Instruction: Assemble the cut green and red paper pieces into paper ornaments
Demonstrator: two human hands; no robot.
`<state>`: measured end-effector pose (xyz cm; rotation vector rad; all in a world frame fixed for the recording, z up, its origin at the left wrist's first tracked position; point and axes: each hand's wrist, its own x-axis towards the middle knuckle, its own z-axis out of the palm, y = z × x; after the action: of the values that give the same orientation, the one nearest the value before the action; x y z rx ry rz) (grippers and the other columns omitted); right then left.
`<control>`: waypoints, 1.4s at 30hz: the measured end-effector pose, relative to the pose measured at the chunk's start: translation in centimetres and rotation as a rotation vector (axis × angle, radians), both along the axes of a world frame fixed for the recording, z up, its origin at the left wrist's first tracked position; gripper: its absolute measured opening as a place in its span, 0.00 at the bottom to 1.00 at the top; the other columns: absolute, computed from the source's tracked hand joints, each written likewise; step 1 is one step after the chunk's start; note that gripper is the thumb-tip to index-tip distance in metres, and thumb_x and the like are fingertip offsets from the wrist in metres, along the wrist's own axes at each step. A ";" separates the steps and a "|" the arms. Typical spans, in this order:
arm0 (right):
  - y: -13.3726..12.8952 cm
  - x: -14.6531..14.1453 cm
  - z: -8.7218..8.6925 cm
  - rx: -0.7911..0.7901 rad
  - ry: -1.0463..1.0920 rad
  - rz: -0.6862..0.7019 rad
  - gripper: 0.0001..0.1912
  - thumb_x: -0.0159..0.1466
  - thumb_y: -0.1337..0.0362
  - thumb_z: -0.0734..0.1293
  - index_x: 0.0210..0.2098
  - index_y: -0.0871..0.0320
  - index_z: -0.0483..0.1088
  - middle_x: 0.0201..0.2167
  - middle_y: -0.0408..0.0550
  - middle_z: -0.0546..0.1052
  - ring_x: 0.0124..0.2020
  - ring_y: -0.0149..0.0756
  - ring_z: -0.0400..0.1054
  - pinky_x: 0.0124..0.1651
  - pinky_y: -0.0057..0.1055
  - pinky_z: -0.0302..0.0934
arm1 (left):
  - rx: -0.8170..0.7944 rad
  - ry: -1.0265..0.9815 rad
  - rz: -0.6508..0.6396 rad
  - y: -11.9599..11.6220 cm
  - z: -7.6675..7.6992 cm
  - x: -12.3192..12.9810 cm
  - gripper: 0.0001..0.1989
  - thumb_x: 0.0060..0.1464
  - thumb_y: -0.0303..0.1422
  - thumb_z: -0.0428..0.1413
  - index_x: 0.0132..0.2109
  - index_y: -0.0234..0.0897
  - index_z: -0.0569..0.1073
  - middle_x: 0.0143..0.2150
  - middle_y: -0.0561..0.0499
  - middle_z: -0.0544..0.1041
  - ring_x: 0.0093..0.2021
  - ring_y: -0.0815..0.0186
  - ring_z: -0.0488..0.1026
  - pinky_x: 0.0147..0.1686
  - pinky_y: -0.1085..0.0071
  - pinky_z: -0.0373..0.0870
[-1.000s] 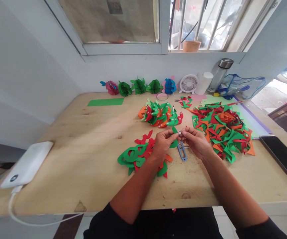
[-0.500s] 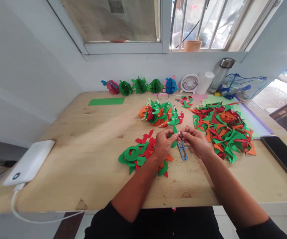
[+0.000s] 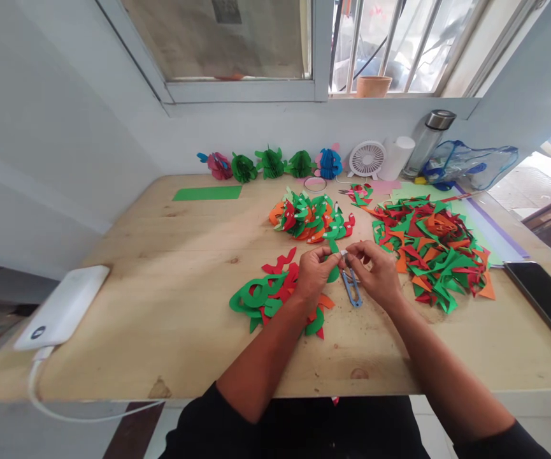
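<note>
My left hand (image 3: 314,271) is closed on a green paper piece (image 3: 334,274), whose ends stick out above and below the fingers. Close beside it, my right hand (image 3: 375,271) is pinched at a tiny white bit (image 3: 344,254) between the two hands. Blue snips (image 3: 353,290) lie on the table just under the fingertips. Left of my left hand spreads a pile of green, red and orange cut shapes (image 3: 260,296), partly covered by my forearm. Beyond the hands sits a cluster of curved paper pieces with white tabs (image 3: 311,217).
A heap of paper scraps (image 3: 437,248) lies to the right, with a phone (image 3: 545,303) past it. Paper figures (image 3: 271,163), a small fan (image 3: 367,159) and a bottle (image 3: 430,141) line the wall. A power bank (image 3: 62,309) is at the left edge.
The view has shifted slightly. My right hand's fingers have tilted and bent more at the white bit, while my left hand keeps its grip on the green piece.
</note>
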<state>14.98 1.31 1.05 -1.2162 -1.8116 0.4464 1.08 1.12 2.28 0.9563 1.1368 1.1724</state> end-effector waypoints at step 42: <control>0.1 -0.1 0.1 -0.139 0.161 -0.100 0.09 0.59 0.62 0.62 0.29 0.58 0.72 0.26 0.45 0.76 0.23 0.29 0.63 0.27 0.26 0.58 | 0.065 -0.015 -0.168 0.7 -3.4 0.4 0.06 0.44 0.34 0.57 0.27 0.34 0.72 0.22 0.53 0.73 0.26 0.69 0.69 0.31 0.74 0.64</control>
<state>14.83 1.39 1.14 -1.3199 -1.5979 0.6032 1.50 1.78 -1.17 1.0695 0.9917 1.0838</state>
